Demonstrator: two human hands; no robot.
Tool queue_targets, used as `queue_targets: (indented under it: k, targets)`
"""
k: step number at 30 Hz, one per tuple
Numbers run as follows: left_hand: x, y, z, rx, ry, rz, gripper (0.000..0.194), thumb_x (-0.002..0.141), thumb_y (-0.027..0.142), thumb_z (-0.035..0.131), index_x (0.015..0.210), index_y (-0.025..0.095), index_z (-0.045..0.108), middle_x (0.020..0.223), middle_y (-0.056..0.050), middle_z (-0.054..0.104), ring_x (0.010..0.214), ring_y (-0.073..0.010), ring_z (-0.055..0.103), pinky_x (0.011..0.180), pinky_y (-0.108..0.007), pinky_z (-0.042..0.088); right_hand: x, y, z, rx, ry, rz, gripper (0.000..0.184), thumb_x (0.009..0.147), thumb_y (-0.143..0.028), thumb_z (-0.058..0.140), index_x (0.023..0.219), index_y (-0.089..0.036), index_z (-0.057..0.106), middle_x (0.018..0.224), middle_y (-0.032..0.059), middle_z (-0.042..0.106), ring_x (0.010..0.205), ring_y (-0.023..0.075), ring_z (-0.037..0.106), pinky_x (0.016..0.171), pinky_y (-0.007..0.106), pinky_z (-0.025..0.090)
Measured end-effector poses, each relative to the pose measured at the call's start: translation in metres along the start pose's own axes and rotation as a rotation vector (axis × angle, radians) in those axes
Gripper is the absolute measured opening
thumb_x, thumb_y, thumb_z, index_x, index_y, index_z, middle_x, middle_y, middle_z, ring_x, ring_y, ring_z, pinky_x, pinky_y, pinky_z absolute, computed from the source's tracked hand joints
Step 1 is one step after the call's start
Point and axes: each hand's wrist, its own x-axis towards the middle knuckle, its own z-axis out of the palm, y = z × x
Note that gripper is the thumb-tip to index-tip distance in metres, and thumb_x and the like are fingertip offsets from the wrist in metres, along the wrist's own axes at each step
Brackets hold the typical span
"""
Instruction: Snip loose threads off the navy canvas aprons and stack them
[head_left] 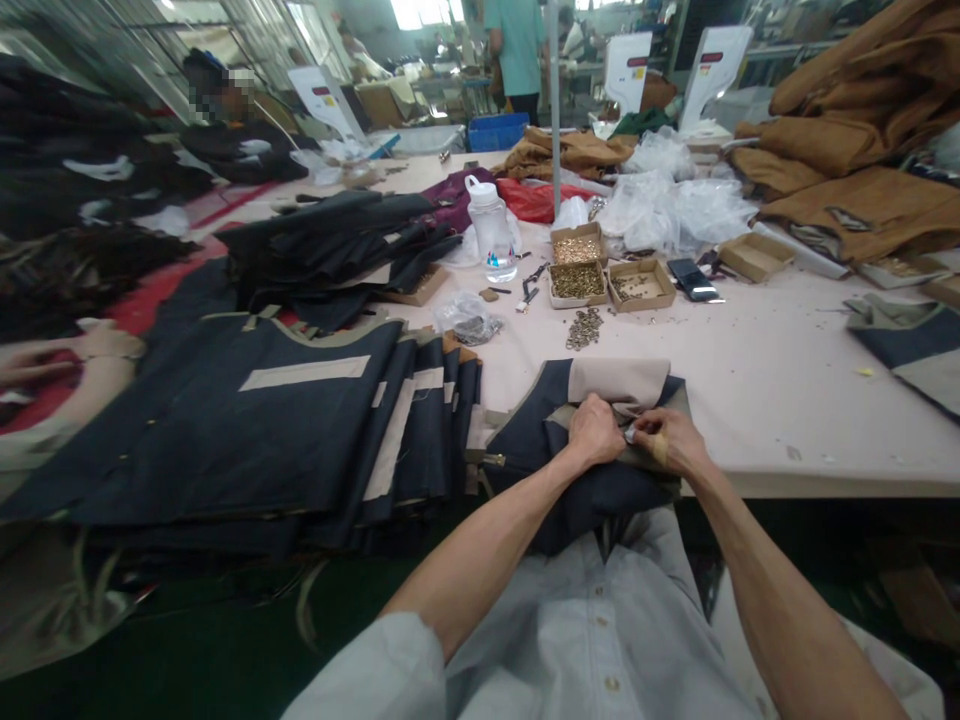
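In front of me a dark navy garment [525, 432] with a beige panel lies bunched over the table's edge, partly on my lap. My left hand [596, 432] is closed on a fold of its cloth. Close beside it, my right hand [672, 440] pinches at the same fold, with tape or a pale wrap around one finger. A small whitish piece [630, 434] shows at those fingertips; its kind is too small to make out. Just beyond the garment lies a loose heap of small metal fittings [585, 328].
A stack of navy garments [300, 420] fills the table's left side. Small boxes of metal parts [577, 284], a phone [694, 280] and a water bottle [491, 235] stand ahead. Brown garments [877, 215] pile up at right. Another person's hand [105, 345] is at far left.
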Motion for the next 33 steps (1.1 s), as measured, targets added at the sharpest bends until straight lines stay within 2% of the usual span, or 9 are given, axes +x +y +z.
queue_targets:
  k: [4, 8, 13, 15, 18, 21, 26, 29, 33]
  targets:
    - [0.011, 0.005, 0.001, 0.019, 0.003, -0.054, 0.022, 0.058, 0.017, 0.085, 0.077, 0.014, 0.073, 0.090, -0.018, 0.072, 0.098, -0.0365, 0.072, 0.087, -0.041, 0.061, 0.011, -0.008, 0.001, -0.032, -0.043, 0.058, 0.007, 0.070, -0.027, 0.071, 0.071, -0.024, 0.077, 0.064, 0.0028, 0.070, 0.059, 0.0203, 0.062, 0.051, 0.028, 0.036]
    - [0.019, 0.005, -0.008, 0.030, -0.056, -0.108, 0.020, 0.054, 0.015, 0.086, 0.070, 0.015, 0.073, 0.076, -0.015, 0.073, 0.087, -0.0348, 0.075, 0.077, -0.038, 0.062, 0.017, -0.018, -0.002, -0.069, -0.078, 0.079, 0.005, 0.063, -0.020, 0.072, 0.065, -0.021, 0.077, 0.060, 0.0049, 0.068, 0.053, 0.0189, 0.057, 0.047, 0.029, 0.031]
    - [0.024, 0.005, -0.015, 0.052, -0.146, -0.147, 0.022, 0.056, 0.013, 0.083, 0.077, 0.013, 0.077, 0.084, -0.016, 0.077, 0.090, -0.0341, 0.076, 0.080, -0.039, 0.063, 0.021, -0.027, -0.043, 0.254, -0.318, 0.111, 0.017, 0.068, -0.031, 0.076, 0.074, -0.015, 0.077, 0.058, 0.0031, 0.065, 0.050, 0.0149, 0.053, 0.046, 0.026, 0.036]
    - [0.024, 0.006, -0.015, 0.065, -0.160, -0.163, 0.029, 0.057, 0.014, 0.083, 0.085, 0.012, 0.078, 0.092, -0.018, 0.078, 0.097, -0.0353, 0.076, 0.086, -0.041, 0.062, 0.031, -0.032, -0.068, 0.399, -0.264, 0.140, 0.030, 0.069, -0.040, 0.079, 0.083, -0.013, 0.077, 0.059, 0.0025, 0.065, 0.049, 0.0139, 0.053, 0.047, 0.026, 0.040]
    - [0.020, 0.009, -0.017, 0.076, -0.160, -0.179, 0.037, 0.058, 0.016, 0.083, 0.094, 0.009, 0.079, 0.101, -0.021, 0.078, 0.103, -0.0376, 0.075, 0.090, -0.042, 0.063, 0.064, -0.041, -0.086, 0.435, -0.039, 0.112, 0.040, 0.068, -0.045, 0.081, 0.090, -0.012, 0.076, 0.062, 0.0026, 0.066, 0.051, 0.0146, 0.055, 0.048, 0.026, 0.043]
    - [0.012, 0.009, -0.023, 0.074, -0.148, -0.176, 0.039, 0.057, 0.020, 0.085, 0.094, 0.009, 0.079, 0.100, -0.020, 0.078, 0.099, -0.0374, 0.076, 0.087, -0.042, 0.064, 0.110, -0.051, -0.070, 0.250, 0.047, 0.021, 0.033, 0.070, -0.041, 0.076, 0.088, -0.013, 0.076, 0.064, 0.0039, 0.068, 0.055, 0.0170, 0.059, 0.051, 0.027, 0.044]
    - [-0.005, 0.002, -0.028, 0.041, -0.099, -0.131, 0.045, 0.060, 0.030, 0.085, 0.101, 0.014, 0.079, 0.111, -0.016, 0.075, 0.105, -0.0333, 0.073, 0.092, -0.037, 0.063, 0.180, -0.062, -0.010, -0.230, 0.001, -0.151, 0.023, 0.075, -0.026, 0.066, 0.090, -0.017, 0.081, 0.078, 0.0058, 0.076, 0.074, 0.0201, 0.068, 0.067, 0.026, 0.046]
    - [-0.011, -0.003, -0.025, 0.018, -0.080, -0.121, 0.040, 0.065, 0.032, 0.082, 0.101, 0.015, 0.078, 0.113, -0.016, 0.073, 0.106, -0.0315, 0.072, 0.094, -0.035, 0.061, 0.204, -0.058, 0.012, -0.398, -0.030, -0.122, 0.024, 0.075, -0.023, 0.066, 0.091, -0.018, 0.083, 0.087, 0.0085, 0.079, 0.086, 0.0224, 0.071, 0.075, 0.026, 0.047]
    - [-0.014, -0.009, -0.019, -0.001, -0.045, -0.083, 0.036, 0.067, 0.032, 0.079, 0.098, 0.013, 0.078, 0.113, -0.018, 0.071, 0.106, -0.0325, 0.071, 0.094, -0.037, 0.060, 0.219, -0.049, 0.020, -0.467, -0.012, -0.105, 0.026, 0.078, -0.022, 0.064, 0.095, -0.017, 0.083, 0.092, 0.0108, 0.080, 0.089, 0.0227, 0.072, 0.076, 0.024, 0.047]
